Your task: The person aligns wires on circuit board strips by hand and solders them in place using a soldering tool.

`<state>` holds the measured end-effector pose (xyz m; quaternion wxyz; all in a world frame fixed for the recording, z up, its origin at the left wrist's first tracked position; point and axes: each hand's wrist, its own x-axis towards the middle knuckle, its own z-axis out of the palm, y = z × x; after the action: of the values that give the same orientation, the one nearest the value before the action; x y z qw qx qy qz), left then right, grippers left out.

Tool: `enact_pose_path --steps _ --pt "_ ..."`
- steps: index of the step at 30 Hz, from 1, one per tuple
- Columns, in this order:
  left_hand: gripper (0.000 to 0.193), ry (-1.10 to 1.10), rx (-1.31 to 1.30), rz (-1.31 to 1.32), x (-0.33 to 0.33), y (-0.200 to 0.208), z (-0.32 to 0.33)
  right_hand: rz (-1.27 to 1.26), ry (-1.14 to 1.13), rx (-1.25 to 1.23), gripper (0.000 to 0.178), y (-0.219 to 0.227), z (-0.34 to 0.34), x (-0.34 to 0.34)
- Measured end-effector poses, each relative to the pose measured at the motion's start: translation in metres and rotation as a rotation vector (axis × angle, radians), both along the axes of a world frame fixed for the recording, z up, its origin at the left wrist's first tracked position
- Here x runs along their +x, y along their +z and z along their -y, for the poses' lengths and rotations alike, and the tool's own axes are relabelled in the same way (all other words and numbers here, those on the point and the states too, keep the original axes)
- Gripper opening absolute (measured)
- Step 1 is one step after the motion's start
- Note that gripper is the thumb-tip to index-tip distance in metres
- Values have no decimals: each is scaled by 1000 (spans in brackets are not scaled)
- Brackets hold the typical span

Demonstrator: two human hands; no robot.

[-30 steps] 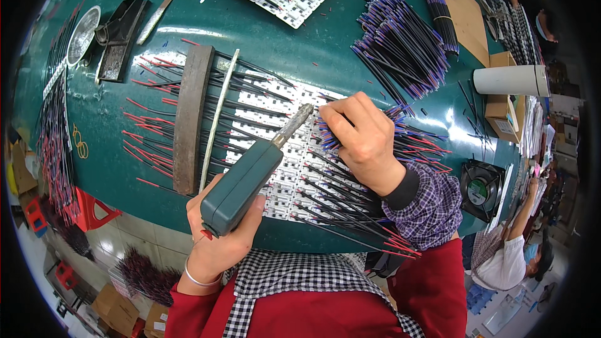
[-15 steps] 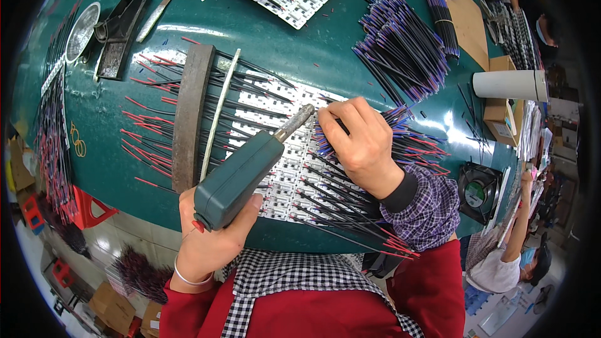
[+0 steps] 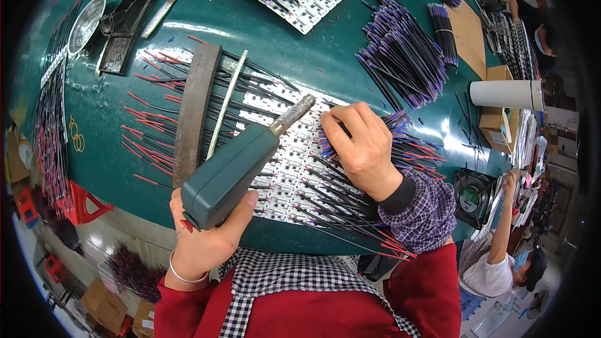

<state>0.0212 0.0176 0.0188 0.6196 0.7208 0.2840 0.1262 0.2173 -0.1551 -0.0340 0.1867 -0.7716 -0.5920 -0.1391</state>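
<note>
My left hand (image 3: pixel 210 238) is wrapped round the handle of a dark green soldering gun (image 3: pixel 231 175). Its metal tip points up and to the right, above a white circuit board panel (image 3: pixel 285 178). Over the panel's right side my right hand (image 3: pixel 360 150) is closed, thumb and fingers pinched around black wires (image 3: pixel 400 141) with purple and red ends; the exact grip is partly hidden. Rows of black wires with red ends run out from both sides of the panel. A curved rusty metal bar (image 3: pixel 195 112) and a thin pale rod (image 3: pixel 226 103) lie across the left-hand wires.
Beyond the panel lie stacked white panels (image 3: pixel 303 15) and a big pile of black wires (image 3: pixel 404 56). A white cylinder (image 3: pixel 506 95), a cardboard box (image 3: pixel 498 128) and a black fan (image 3: pixel 474 197) stand at the right. A black holder (image 3: pixel 122 37) sits far left. A co-worker (image 3: pixel 494 269) works at right.
The soldering gun's rear end has swung left and slightly down toward me, and its tip has risen a little. My right hand stays nearly in place. The whole view has shifted slightly.
</note>
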Motion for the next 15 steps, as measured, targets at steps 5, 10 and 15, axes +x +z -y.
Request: enact_pose_path --steps 5,10,15 --pt "16 -93 42 50 2 -7 1 16 -13 -11 27 1 -1 -2" --pt "18 -130 32 33 8 -10 2 14 -33 -31 28 0 1 -3" --pt "13 -200 154 -58 4 -6 1 8 -32 -41 30 1 0 -4"
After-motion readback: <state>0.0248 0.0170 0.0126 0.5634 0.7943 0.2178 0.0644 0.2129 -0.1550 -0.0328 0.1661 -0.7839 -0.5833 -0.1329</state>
